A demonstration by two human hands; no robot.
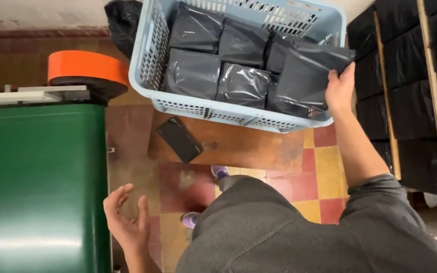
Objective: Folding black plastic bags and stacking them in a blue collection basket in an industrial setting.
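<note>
Glossy dark grey plastic parcel (pixel 307 76), tilted, at right end of pale blue basket (pixel 147 55).

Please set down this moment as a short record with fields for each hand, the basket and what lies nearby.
right hand: grips a black plastic packet at the basket's right end
left hand: open, empty, beside the green conveyor belt
basket: pale blue, latticed, filled with black packets
nearby: dark phone on the wooden board; orange roller

We see dark grey plastic parcels (pixel 244 83) packed in the far basket (pixel 228 112); black parcels (pixel 405 55) stacked on the right.
</note>
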